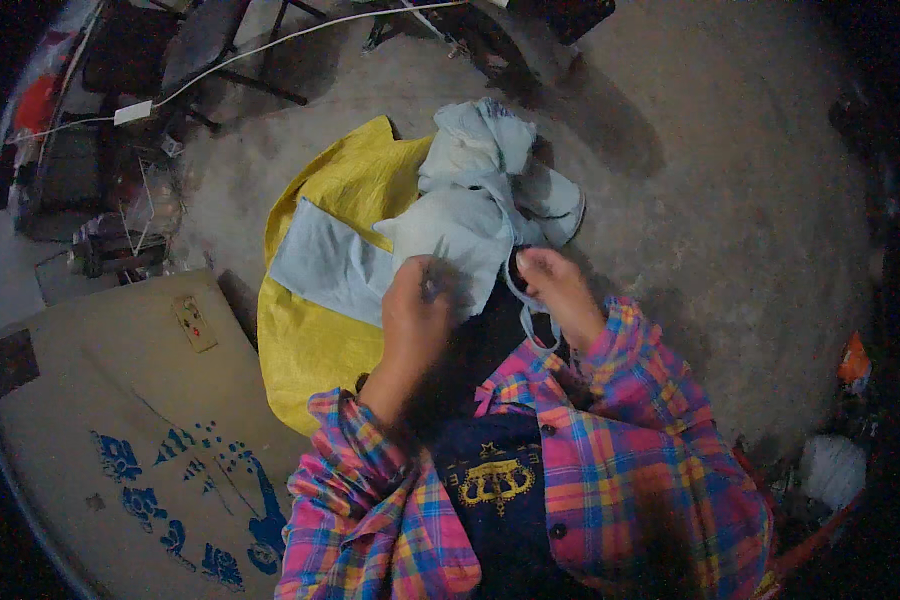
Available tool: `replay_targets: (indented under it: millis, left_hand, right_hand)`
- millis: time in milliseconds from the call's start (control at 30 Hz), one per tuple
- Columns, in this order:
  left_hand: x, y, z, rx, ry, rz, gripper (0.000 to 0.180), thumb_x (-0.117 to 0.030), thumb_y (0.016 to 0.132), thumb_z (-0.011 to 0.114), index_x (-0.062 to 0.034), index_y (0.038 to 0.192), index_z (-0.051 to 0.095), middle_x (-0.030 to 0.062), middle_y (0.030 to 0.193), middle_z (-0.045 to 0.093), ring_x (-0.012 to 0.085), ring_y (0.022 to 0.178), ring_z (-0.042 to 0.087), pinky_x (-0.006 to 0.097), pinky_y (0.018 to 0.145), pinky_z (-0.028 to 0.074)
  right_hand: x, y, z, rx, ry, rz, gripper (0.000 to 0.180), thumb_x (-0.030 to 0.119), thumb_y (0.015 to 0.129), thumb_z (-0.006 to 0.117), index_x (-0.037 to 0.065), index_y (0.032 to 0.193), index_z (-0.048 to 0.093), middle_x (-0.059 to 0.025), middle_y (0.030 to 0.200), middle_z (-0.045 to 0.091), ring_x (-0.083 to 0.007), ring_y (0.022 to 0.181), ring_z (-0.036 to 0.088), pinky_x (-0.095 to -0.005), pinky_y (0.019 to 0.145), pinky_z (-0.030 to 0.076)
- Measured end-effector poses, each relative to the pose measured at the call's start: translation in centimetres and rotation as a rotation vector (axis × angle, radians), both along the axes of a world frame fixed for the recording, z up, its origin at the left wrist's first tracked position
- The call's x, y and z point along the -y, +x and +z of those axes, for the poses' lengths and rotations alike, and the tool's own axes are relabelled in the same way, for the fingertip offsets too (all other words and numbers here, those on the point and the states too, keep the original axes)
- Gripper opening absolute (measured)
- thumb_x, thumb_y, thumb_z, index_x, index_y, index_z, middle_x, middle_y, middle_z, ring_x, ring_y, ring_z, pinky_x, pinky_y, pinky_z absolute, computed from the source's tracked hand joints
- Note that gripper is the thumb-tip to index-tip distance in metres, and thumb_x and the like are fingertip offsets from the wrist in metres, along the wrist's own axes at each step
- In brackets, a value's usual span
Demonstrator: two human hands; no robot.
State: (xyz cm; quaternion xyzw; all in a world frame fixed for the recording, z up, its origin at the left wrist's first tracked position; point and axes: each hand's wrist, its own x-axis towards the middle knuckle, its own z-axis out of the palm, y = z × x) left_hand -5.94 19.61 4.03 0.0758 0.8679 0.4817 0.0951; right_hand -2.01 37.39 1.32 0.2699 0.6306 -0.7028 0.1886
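My left hand (417, 308) is closed around a small thin tool, likely scissors (435, 278), held against a pale blue garment (450, 225). My right hand (555, 282) pinches a thin strip or edge of the same pale blue cloth (518, 295), which loops down toward my chest. The garment lies bunched in a heap (490, 150) that runs away from me over a yellow sheet (330, 190). A flat pale blue piece (325, 265) rests on the yellow sheet at the left of my hands. Both sleeves are pink, blue and yellow plaid.
A tan cardboard sheet (100, 400) with blue prints lies at my left on the concrete floor (730, 200). Dark chair legs (220, 60) and a white cable (270, 45) stand at the far left. Clutter (830, 460) sits at the right edge.
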Motion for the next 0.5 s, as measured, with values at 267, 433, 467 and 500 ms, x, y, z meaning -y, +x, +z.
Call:
replay_targets:
  millis: [267, 433, 467, 500]
  left_hand:
    - [4.0, -1.8, -6.0, 0.048, -0.298, 0.344, 0.034, -0.029, 0.072, 0.056, 0.0012, 0.088, 0.052, 0.0182, 0.078, 0.054, 0.029, 0.074, 0.052, 0.032, 0.066, 0.04]
    - [5.8, -0.2, -8.5, 0.436, -0.144, 0.408, 0.036, -0.032, 0.075, 0.054, 0.0027, 0.083, 0.054, 0.01, 0.068, 0.057, 0.0181, 0.062, 0.052, 0.028, 0.059, 0.041]
    - [6.1, 0.1, -9.0, 0.445, -0.194, 0.386, 0.038, -0.034, 0.075, 0.053, 0.0032, 0.082, 0.054, 0.0114, 0.07, 0.057, 0.0189, 0.064, 0.053, 0.029, 0.06, 0.041]
    - [6.4, 0.2, -9.3, 0.445, -0.243, 0.392, 0.04, -0.035, 0.075, 0.052, 0.0038, 0.082, 0.054, 0.0127, 0.072, 0.058, 0.0198, 0.065, 0.053, 0.029, 0.062, 0.041]
  right_hand:
    - [1.7, -4.0, -2.8, -0.065, 0.076, -0.137, 0.024, 0.022, 0.073, 0.057, 0.001, 0.084, 0.051, -0.0022, 0.079, 0.052, -0.0092, 0.074, 0.046, -0.0224, 0.068, 0.035]
    - [1.0, -5.4, -2.3, -0.218, -0.352, -0.498, 0.022, 0.005, 0.073, 0.052, 0.004, 0.095, 0.05, -0.0023, 0.087, 0.055, -0.0141, 0.077, 0.051, -0.025, 0.071, 0.038]
    - [0.4, -5.5, -1.9, -0.246, -0.525, -0.471, 0.022, 0.005, 0.076, 0.048, 0.004, 0.098, 0.048, -0.0036, 0.091, 0.054, -0.0153, 0.083, 0.05, -0.0272, 0.075, 0.038]
    - [-0.2, -5.5, -1.3, -0.15, -0.619, -0.504, 0.023, 0.005, 0.078, 0.045, 0.004, 0.101, 0.045, -0.0049, 0.096, 0.052, -0.0166, 0.089, 0.05, -0.0294, 0.079, 0.039]
